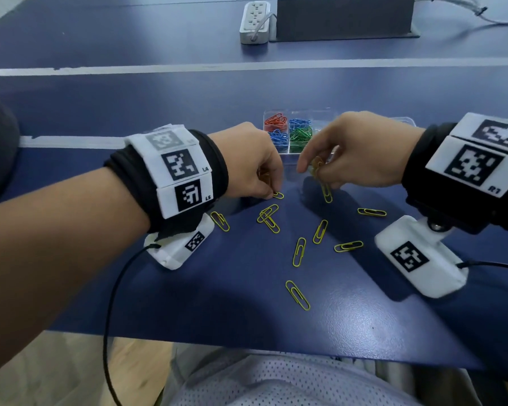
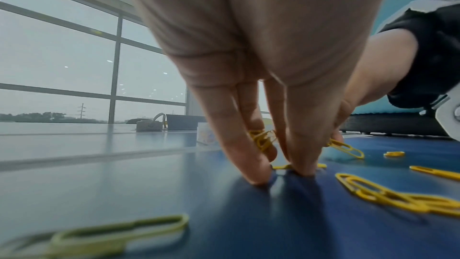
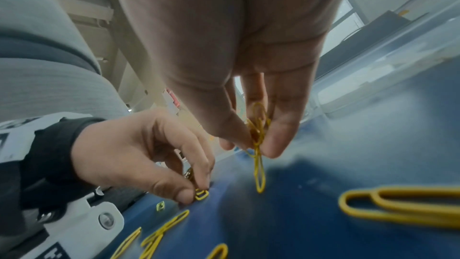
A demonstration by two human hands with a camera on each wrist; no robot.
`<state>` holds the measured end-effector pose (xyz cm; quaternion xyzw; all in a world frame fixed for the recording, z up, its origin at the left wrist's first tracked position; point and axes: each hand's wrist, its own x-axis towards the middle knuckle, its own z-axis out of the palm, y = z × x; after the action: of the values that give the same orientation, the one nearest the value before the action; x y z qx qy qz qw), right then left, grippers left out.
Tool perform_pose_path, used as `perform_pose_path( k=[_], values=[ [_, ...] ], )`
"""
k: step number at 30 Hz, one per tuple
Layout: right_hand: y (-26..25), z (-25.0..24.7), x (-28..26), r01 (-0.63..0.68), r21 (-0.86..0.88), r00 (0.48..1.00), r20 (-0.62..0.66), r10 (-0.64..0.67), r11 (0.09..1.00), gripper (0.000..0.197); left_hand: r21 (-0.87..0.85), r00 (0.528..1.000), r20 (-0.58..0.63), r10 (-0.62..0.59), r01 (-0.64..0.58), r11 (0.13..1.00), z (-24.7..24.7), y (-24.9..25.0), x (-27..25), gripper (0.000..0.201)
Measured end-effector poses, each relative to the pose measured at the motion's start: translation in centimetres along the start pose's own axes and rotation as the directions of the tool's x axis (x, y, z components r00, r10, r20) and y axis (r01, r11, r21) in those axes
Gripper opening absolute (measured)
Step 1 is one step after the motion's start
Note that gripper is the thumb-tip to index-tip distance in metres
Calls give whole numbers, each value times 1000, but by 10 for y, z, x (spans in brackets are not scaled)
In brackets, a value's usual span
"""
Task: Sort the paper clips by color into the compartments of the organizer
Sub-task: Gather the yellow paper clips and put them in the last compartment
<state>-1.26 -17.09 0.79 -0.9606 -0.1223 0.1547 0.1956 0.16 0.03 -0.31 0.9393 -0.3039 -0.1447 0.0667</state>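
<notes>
Several yellow paper clips (image 1: 299,251) lie scattered on the blue table. A clear organizer (image 1: 285,150) behind the hands holds red (image 1: 274,119), blue (image 1: 299,123) and green clips (image 1: 300,135) in separate compartments. My left hand (image 1: 254,165) holds a bunch of yellow clips (image 2: 263,139) in its curled fingers while thumb and forefinger press down at another yellow clip (image 1: 278,195) on the table. My right hand (image 1: 349,150), just above the table, pinches a bunch of yellow clips (image 3: 257,125), one clip (image 1: 326,192) dangling down.
A white power strip (image 1: 255,22) and a dark box (image 1: 345,17) stand at the far side of the table. The table's front edge (image 1: 247,344) runs close to my body. Cables trail from both wrist cameras.
</notes>
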Motion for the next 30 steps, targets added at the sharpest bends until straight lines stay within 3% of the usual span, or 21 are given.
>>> perform_pose_path(
  k=[6, 12, 16, 20, 22, 24, 27, 30],
  values=[
    [1, 0, 4, -48, 215, 996, 84, 31, 975, 25, 64, 999, -48, -8, 11, 998, 2, 4, -1, 12],
    [-7, 2, 6, -46, 270, 990, 143, 7, 962, 33, -75, 986, -79, -144, 138, 988, -1, 0, -6, 24],
    [-24, 11, 7, 38, 155, 986, 158, -63, 987, 34, -258, 959, -4, -282, 272, 927, -6, -13, -14, 18],
    [-43, 23, 7, 161, -6, 979, 124, -159, 987, 25, -405, 939, 102, -327, 340, 849, -6, -24, -26, 12],
    [-51, 28, 3, 259, -129, 961, 134, -242, 957, 18, -327, 937, 99, -336, 350, 878, -5, -31, -32, 8],
    [-57, 32, 0, 342, -257, 934, 204, -295, 904, 27, -162, 940, 73, -334, 341, 926, -2, -38, -38, 21],
    [-64, 32, -2, 367, -362, 921, 268, -282, 857, 36, -43, 952, 58, -301, 304, 952, 1, -44, -42, 36],
    [-68, 29, -5, 375, -378, 919, 272, -286, 846, 26, -11, 959, 40, -280, 281, 960, 0, -48, -42, 33]
  ],
)
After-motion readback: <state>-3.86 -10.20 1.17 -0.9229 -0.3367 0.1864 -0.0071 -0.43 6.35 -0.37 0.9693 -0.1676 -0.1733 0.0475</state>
